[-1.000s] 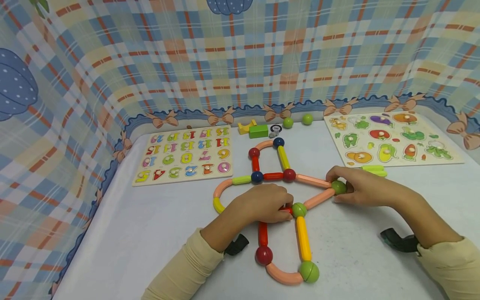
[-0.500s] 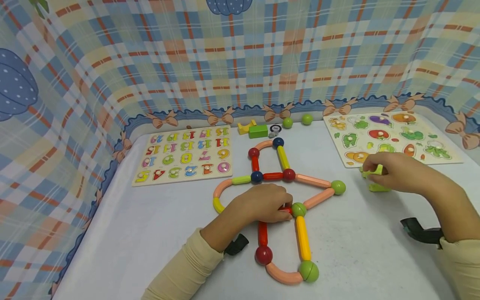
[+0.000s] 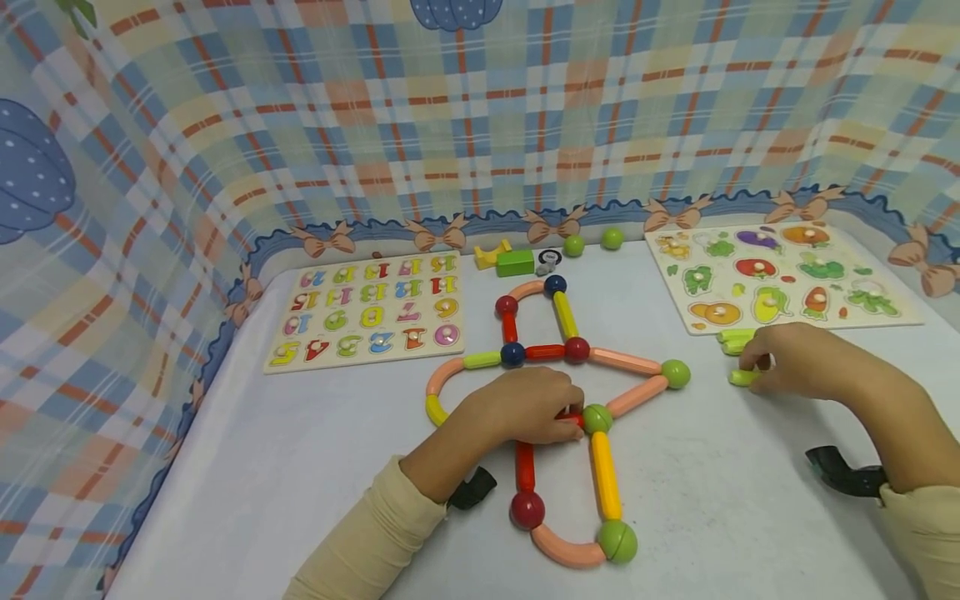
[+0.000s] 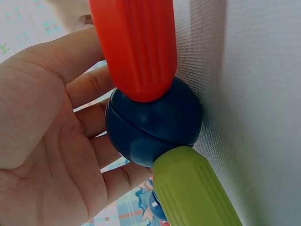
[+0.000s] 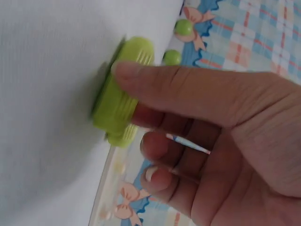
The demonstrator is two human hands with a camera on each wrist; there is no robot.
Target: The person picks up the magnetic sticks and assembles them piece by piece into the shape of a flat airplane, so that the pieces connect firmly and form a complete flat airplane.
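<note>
My right hand (image 3: pixel 806 362) pinches a light green magnetic rod (image 5: pixel 109 107) between thumb and fingers, just above the table. Beside it lie more light green rods (image 3: pixel 735 340). My left hand (image 3: pixel 525 406) reaches over a flat figure of magnetic rods and balls and grips a red rod (image 4: pixel 138 52) near a green ball (image 3: pixel 597 419). In the left wrist view this rod meets a dark blue ball (image 4: pixel 150 125), from which a green rod (image 4: pixel 195 188) leads off. A green ball (image 3: pixel 676 374) forms the figure's right tip, joined to two salmon rods (image 3: pixel 637 398).
A number puzzle board (image 3: pixel 367 312) lies back left and a vegetable puzzle board (image 3: pixel 783 279) back right. Between them stand a green block (image 3: pixel 515 263), a yellow piece (image 3: pixel 491 254) and two loose green balls (image 3: pixel 612 239). A plaid cloth (image 3: pixel 480 125) borders the table.
My right hand has let go of the green ball at the figure's tip, moved right to the light green rods and picked one up. My left hand stays in place.
</note>
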